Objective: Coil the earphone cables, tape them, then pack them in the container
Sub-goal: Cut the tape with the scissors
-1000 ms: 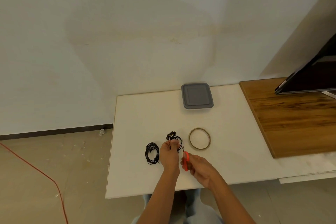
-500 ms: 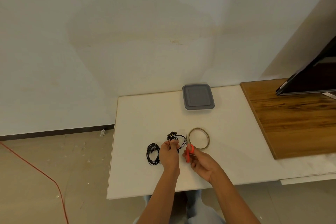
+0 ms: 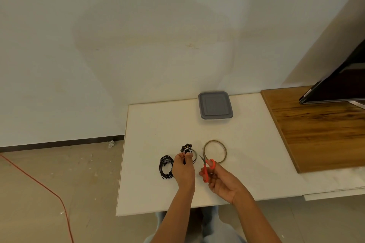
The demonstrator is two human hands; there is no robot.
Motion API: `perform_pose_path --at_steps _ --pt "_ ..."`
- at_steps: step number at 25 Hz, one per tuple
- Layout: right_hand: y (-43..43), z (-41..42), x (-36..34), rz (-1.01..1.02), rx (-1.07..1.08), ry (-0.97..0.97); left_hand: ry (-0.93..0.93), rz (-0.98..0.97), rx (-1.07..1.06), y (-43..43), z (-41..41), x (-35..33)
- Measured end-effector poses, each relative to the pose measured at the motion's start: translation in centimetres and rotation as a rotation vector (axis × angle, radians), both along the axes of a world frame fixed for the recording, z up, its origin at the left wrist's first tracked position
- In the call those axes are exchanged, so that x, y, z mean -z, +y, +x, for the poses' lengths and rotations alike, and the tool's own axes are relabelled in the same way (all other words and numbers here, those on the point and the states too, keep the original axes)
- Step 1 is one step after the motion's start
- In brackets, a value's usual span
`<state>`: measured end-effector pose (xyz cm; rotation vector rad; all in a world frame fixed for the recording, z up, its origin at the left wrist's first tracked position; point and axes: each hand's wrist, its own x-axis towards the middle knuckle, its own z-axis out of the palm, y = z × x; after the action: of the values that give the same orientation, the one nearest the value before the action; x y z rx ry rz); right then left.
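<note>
My left hand pinches a coiled black earphone cable just above the white table, the earbuds sticking up past my fingertips. My right hand grips red-handled scissors with the blades open, pointing up toward the coil. A second coiled black earphone cable lies on the table left of my left hand. The roll of clear tape lies flat just beyond the scissors. The container with a grey lid sits closed at the far edge of the table.
A wooden board adjoins the table on the right, with a dark screen leaning above it. An orange cord runs across the floor at left. The wall stands right behind the table.
My right hand has raised the scissors, which now show open blades pointing up beside the coil. My left hand holds the coil in about the same place.
</note>
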<state>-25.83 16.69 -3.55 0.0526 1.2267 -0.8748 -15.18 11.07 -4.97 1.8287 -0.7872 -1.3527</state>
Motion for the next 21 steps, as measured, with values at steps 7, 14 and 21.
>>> perform_pose_path --at_steps 7,14,21 --pt "0.9 0.7 -0.2 -0.027 -0.048 -0.059 0.011 0.043 0.014 0.1 0.2 0.3" --pt "-0.1 1.3 -0.1 -0.125 0.135 -0.069 0.154 0.106 -0.044 -0.1 0.1 -0.3" --pt "-0.6 1.3 0.4 -0.141 0.188 -0.031 0.243 0.135 -0.071 0.0 -0.2 -1.1"
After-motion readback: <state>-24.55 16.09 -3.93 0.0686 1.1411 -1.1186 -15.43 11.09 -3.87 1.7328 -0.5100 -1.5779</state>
